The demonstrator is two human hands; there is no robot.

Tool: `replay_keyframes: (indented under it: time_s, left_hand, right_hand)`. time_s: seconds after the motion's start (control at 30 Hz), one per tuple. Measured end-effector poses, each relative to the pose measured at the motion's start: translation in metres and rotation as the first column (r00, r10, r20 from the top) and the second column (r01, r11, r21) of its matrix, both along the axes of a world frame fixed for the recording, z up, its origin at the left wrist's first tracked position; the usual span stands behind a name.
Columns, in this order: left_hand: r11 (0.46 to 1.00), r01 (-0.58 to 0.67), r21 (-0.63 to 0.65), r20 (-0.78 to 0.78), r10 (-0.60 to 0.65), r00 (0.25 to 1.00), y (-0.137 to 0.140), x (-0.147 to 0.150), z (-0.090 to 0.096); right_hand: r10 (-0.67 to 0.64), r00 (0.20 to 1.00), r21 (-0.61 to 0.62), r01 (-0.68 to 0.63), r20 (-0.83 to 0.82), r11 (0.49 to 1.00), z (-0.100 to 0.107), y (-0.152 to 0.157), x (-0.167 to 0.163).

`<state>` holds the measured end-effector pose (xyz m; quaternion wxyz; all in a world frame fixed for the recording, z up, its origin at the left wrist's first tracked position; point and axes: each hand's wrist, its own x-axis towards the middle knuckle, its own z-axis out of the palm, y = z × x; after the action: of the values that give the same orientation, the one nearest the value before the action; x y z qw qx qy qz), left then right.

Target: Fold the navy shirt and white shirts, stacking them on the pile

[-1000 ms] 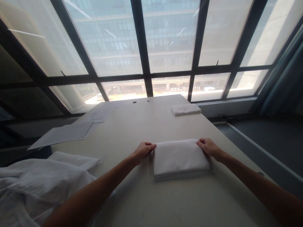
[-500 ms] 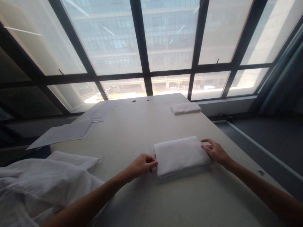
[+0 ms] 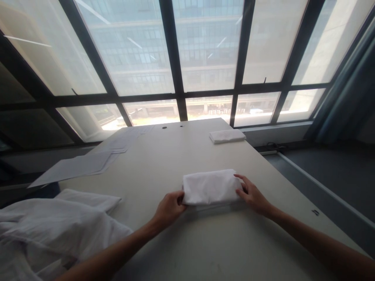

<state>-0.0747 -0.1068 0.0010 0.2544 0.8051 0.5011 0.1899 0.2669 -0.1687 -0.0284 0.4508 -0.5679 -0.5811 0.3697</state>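
A folded white cloth (image 3: 209,188) lies between my two hands, its front edge tilted slightly off the table. My left hand (image 3: 172,205) grips its left end, thumb and fingers closed around the edge. At the opposite end, my right hand (image 3: 253,195) has its fingers curled over the right edge and pinches it. The fingertips underneath the cloth are hidden. Its kind beyond a folded white fabric piece cannot be made out.
A second folded white cloth (image 3: 227,136) rests near the far right edge of the white table (image 3: 158,156). Paper sheets (image 3: 76,166) lie at the left, overhanging the edge. Crumpled white fabric (image 3: 67,222) is heaped at the near left. Windows stand beyond the table.
Both hands have closed on the ends of the folded cloth. It has shifted a little to the left and now looks narrower from front to back.
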Motion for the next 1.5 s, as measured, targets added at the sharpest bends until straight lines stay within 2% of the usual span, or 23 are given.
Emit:
replay_keyframes:
  time_s: [0.17,0.4,0.5,0.6,0.7,0.8,0.87,0.93,1.03,1.1,1.17,1.3,1.5]
  left_hand:
    - [0.999,0.035,0.041,0.060,-0.038,0.997,0.004,-0.021,-0.002]
    - [0.999,0.018,0.048,0.122,-0.023,0.992,-0.010,-0.019,-0.014]
    - [0.996,0.024,0.091,0.139,-0.036,0.990,-0.010,-0.019,-0.016]
    - [0.991,0.038,0.128,0.112,-0.053,0.992,-0.013,-0.025,-0.020]
    - [0.980,-0.004,0.199,0.108,-0.018,0.994,-0.019,-0.032,-0.018]
    - [0.941,-0.007,0.337,0.103,-0.029,0.994,-0.023,-0.027,-0.001]
    - [0.909,0.047,0.415,0.045,-0.071,0.996,-0.019,-0.011,0.014]
    - [0.891,0.126,0.437,-0.047,-0.117,0.992,-0.009,0.017,0.026]
    - [0.892,0.249,0.378,-0.210,-0.179,0.961,0.012,0.065,0.026]
    - [0.899,0.316,0.302,-0.296,-0.227,0.928,0.025,0.089,0.013]
    - [0.895,0.351,0.276,-0.345,-0.248,0.905,0.034,0.101,-0.003]
    - [0.878,0.334,0.344,-0.369,-0.201,0.907,0.040,0.099,-0.025]
    - [0.919,0.242,0.310,-0.368,-0.119,0.922,0.046,0.080,-0.025]
  right_hand:
    - [-0.048,0.999,0.025,0.049,-0.026,0.999,-0.006,0.010,-0.025]
    - [-0.134,0.991,0.003,0.134,0.006,0.991,0.001,0.009,-0.022]
    - [-0.160,0.985,0.011,0.159,0.057,0.987,-0.001,0.011,-0.020]
    - [-0.139,0.971,0.050,0.131,0.193,0.990,-0.008,0.012,-0.015]
    - [-0.142,0.919,0.093,0.115,0.367,0.989,-0.013,0.009,-0.009]
    - [-0.250,0.813,0.221,0.153,0.527,0.963,-0.005,0.008,-0.008]
    - [-0.334,0.727,0.329,0.155,0.600,0.931,0.007,0.014,-0.016]
    - [-0.338,0.681,0.363,0.112,0.650,0.925,0.019,0.025,-0.034]
    - [-0.231,0.648,0.312,-0.010,0.726,0.950,0.027,0.047,-0.072]
    - [-0.151,0.620,0.246,-0.071,0.770,0.967,0.021,0.061,-0.093]
    - [-0.099,0.597,0.187,-0.087,0.796,0.978,0.011,0.069,-0.103]
    - [-0.061,0.550,0.144,-0.109,0.833,0.984,-0.005,0.074,-0.096]
    - [-0.049,0.560,0.011,0.070,0.827,0.997,-0.007,0.086,-0.057]
